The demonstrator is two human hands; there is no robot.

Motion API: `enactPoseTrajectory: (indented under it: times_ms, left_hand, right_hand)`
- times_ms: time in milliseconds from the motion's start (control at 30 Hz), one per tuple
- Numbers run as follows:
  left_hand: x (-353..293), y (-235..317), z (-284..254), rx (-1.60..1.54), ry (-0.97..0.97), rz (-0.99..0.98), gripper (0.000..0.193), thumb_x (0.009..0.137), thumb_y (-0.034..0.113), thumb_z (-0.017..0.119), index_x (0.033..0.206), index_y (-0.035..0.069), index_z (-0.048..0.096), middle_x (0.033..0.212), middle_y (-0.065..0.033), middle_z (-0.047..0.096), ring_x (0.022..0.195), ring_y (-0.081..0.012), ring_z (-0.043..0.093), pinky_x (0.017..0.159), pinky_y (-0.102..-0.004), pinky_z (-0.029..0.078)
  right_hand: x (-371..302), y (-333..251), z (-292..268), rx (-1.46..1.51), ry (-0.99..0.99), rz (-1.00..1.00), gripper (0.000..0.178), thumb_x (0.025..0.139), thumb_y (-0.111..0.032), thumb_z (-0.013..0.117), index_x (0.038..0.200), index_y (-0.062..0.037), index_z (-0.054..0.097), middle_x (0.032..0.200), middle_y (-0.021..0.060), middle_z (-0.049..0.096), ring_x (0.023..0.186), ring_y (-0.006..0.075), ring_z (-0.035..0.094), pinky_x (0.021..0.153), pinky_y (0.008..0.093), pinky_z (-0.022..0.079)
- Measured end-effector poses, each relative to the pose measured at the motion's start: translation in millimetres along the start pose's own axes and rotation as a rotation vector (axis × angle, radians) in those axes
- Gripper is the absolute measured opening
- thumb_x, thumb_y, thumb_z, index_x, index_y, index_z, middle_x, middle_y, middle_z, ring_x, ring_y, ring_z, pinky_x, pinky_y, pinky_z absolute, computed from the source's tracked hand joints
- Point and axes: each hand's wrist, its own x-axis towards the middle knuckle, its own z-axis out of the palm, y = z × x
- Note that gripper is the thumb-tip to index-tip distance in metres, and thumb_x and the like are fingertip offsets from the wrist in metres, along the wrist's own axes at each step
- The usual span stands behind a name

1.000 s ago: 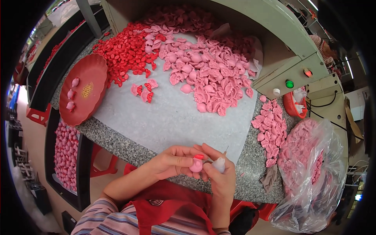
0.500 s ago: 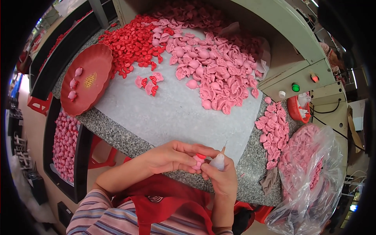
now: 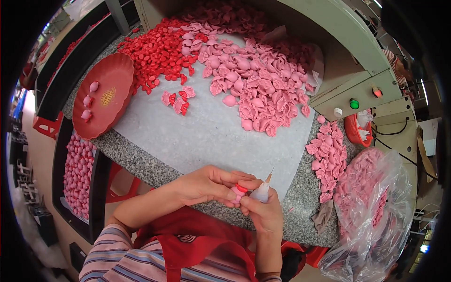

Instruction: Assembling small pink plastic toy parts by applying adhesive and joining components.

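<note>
My left hand pinches a small pink plastic piece with a red top at the table's near edge. Fingers of my right hand touch the same piece from the other side. Held in my right hand is a small white squeeze bottle with a needle tip, its thin needle pointing up and away from the piece. Beyond my hands, a few pink shell pieces lie with red pieces on the pale sheet.
Heaps of red pieces and pink shells cover the back. A scalloped red tray holds 3 joined pieces at left. A black bin stands below it. At right are a clear bag and a red basket.
Both hands have shifted very slightly away from me, with the piece and the bottle still in them. Nothing else has visibly moved.
</note>
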Motion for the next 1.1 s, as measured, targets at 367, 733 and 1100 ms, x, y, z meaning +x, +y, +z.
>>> enactPoseTrajectory:
  times_ms: [367,733,1100]
  left_hand:
    - [0.6,1.7,-0.9,0.067,-0.031,0.039,0.042,0.080,0.004,0.056,0.121,0.000,0.044,0.127,-0.0052,0.040,0.093,-0.0109,0.051,0.075,-0.0234,0.044]
    - [-0.6,1.9,4.3,0.064,0.031,0.054,0.040,0.075,-0.004,0.057,0.114,-0.004,0.050,0.124,-0.0131,0.044,0.094,-0.0143,0.054,0.077,-0.0263,0.045]
    - [-0.6,-3.3,5.4,0.027,0.067,0.043,0.046,0.075,-0.005,0.055,0.119,-0.003,0.045,0.123,-0.0132,0.045,0.100,-0.0166,0.052,0.076,-0.0271,0.046]
  right_hand:
    - [-0.5,0.4,-1.3,0.018,-0.071,-0.030,0.024,0.069,0.008,0.058,0.092,0.0004,0.060,0.119,0.0156,0.046,0.073,0.0097,0.054,0.052,0.0168,0.041]
    - [-1.6,4.2,-3.2,-0.005,-0.082,-0.054,0.025,0.069,0.009,0.058,0.092,-0.0005,0.060,0.119,0.0157,0.046,0.074,0.0100,0.054,0.054,0.0169,0.042]
    - [-2.7,6.2,-6.8,-0.042,-0.073,-0.092,0.026,0.068,0.009,0.060,0.092,-0.0003,0.060,0.118,0.0170,0.047,0.090,0.0153,0.054,0.064,0.0213,0.045]
